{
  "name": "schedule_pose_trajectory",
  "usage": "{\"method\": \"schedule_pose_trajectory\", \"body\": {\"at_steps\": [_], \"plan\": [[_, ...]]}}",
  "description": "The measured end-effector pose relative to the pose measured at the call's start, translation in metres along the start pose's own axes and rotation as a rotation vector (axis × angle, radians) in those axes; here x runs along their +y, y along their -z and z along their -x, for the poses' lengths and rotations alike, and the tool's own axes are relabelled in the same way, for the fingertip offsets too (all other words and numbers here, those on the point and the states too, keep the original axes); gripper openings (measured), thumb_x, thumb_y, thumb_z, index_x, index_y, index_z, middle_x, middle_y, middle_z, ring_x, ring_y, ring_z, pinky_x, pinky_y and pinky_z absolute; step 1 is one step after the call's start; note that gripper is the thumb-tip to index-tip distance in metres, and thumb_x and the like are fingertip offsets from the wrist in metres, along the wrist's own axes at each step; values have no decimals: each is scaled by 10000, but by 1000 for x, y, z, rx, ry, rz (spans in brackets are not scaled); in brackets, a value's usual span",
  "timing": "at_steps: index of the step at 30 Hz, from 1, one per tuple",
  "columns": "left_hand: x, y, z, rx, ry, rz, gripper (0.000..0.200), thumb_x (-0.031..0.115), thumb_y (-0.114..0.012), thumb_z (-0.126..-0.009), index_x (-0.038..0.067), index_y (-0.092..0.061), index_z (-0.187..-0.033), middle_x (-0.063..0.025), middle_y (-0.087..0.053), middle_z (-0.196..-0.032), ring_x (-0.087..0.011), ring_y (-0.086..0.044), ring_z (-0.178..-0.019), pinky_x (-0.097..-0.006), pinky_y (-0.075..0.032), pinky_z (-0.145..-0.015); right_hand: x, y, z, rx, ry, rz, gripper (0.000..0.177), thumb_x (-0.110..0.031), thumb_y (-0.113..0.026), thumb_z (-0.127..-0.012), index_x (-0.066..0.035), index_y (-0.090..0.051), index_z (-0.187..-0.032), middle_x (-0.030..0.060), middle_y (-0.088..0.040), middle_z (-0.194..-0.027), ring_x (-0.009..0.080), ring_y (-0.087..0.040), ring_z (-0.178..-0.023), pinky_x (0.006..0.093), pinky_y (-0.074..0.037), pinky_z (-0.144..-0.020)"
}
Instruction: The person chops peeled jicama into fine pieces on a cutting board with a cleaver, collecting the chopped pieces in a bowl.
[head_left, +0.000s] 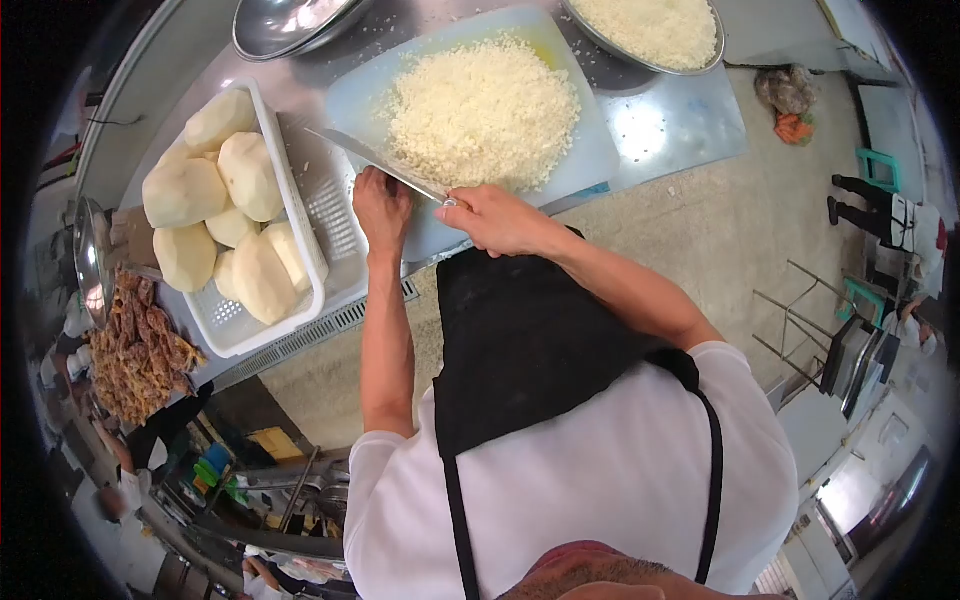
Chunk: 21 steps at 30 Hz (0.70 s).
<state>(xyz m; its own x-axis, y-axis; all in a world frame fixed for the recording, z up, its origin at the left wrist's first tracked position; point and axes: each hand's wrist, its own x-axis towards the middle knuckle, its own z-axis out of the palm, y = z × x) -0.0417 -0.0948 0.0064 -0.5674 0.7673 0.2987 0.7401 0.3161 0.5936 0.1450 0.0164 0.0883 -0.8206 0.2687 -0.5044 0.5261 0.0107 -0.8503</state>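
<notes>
My right hand [490, 220] is wrapped round the handle of a kitchen knife [385, 168], its blade pointing up and to the left. Just below the blade, my left hand [381, 212] has its fingers curled in at the near left edge of the cutting board [350, 100]; what lies under the fingertips is hidden. A broad heap of finely chopped pale vegetable [480, 110] covers much of the board, beyond the blade. To the left, a white plastic basket [318, 262] holds several large peeled pale root vegetables [250, 175].
Metal bowls [270, 30] stand at the far left of the steel table [680, 130]; another bowl [690, 68] at the far right is full of chopped pieces. Browned food [140, 350] is piled beyond the basket. Bags [788, 95] and a green stool [879, 170] are on the floor; other people stand farther off.
</notes>
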Motion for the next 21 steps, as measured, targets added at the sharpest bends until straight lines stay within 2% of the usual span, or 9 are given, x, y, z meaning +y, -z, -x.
{"method": "schedule_pose_trajectory", "body": {"at_steps": [3, 5, 9, 12, 14, 16, 17, 19, 21], "plan": [[-2, -6, -1, 9, -52, -12, 92, 43, -655, -740, -4, -639, -818, -177, -605, -785, -391, -580, -793, -483, -467, -736, 4, 2, 3, 63, 95, 5, 474, -430, -536, -1042, 21, -622, -1163, 58, -557, -595, 143, -542, -449, 332, -438, -450], [-1, -4, -3, -7, -1, -50, 81, 48, -659, -749, 4, -641, -814, -167, -610, -780, -385, -588, -784, -476, -473, -734, -5, 14, 3, -43, -137, -82, 436, -434, -536, -1042, -13, -631, -1110, 46, -547, -596, 132, -535, -452, 330, -431, -441], [14, -9, -19, -1, 48, -131, 85, 53, -645, -792, 27, -686, -862, -149, -653, -822, -364, -629, -815, -463, -495, -746, -4, 11, 8, 88, -15, -72, 411, -437, -523, -1046, -39, -625, -1043, 34, -540, -595, 124, -526, -453, 315, -422, -435], [9, -7, -20, -51, 57, -111, 101, 66, -650, -820, 29, -697, -901, -155, -690, -882, -351, -650, -840, -452, -514, -774, 1, 18, -2, 67, -36, -115, 454, -431, -543, -1031, 15, -620, -993, 70, -557, -556, 165, -573, -444, 329, -434, -421], [5, 1, -16, -73, 36, -115, 100, 61, -647, -835, 25, -692, -916, -160, -695, -894, -337, -659, -823, -433, -524, -772, -22, 17, 10, 54, -90, -120, 405, -434, -502, -1053, -50, -603, -971, 27, -547, -610, 114, -535, -463, 296, -401, -411], [3, 2, -8, 33, 262, 238, 101, 44, -614, -897, 0, -658, -977, -155, -694, -875, -262, -672, -778, -362, -536, -754, -10, 6, 6, 47, -70, -142, 405, -436, -502, -1053, -53, -603, -970, 25, -546, -613, 110, -537, -466, 294, -398, -406], [3, 1, -5, 33, 260, 241, 101, 44, -614, -897, 0, -658, -977, -155, -694, -875, -262, -672, -778, -362, -536, -754, -5, 4, 3, 46, -46, -153, 405, -437, -502, -1053, -55, -604, -969, 23, -546, -616, 106, -539, -469, 291, -396, -402], [1, -4, 6, 149, 426, 376, 115, 47, -582, -949, -24, -614, -1033, -126, -678, -863, -184, -653, -762, -312, -529, -741, -7, 4, 3, 38, -66, -147, 401, -435, -505, -1053, -53, -607, -984, 21, -547, -618, 104, -540, -470, 288, -397, -402], [-3, -6, 14, 204, 414, 442, 123, 55, -584, -957, -31, -604, -1043, -112, -672, -871, -168, -642, -770, -309, -527, -743, -12, -2, 3, 17, -84, -144, 398, -433, -507, -1054, -52, -611, -999, 19, -547, -620, 101, -540, -472, 285, -398, -402]]}}
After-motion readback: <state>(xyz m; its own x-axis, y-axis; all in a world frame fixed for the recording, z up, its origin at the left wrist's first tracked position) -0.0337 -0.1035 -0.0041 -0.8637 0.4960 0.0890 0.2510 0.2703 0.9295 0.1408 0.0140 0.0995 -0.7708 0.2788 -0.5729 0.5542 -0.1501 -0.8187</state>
